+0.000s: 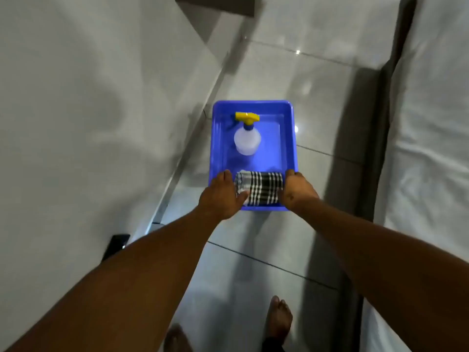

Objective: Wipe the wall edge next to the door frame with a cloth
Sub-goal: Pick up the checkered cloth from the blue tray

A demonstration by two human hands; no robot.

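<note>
- Both arms reach straight forward and down, wrists level, palms turned inward.
- The left hand (222,194) grips the near left corner of the blue tray (289,148), fingers curled over its rim, thumb lying across the edge of the cloth (261,189).
- The right hand (297,191) clasps the near right corner the same way, fingers wrapped over the rim.
- The checked black-and-white cloth lies folded inside the tray at its near end, between the two hands.
- A clear spray bottle (247,139) with a yellow trigger head stands upright towards the tray's far end, apart from the cloth.
- The wall (88,97) runs along the left, a white-sheeted bed (431,123) along the right.
- Bare feet (279,316) show on the tiled floor (291,77).
</note>
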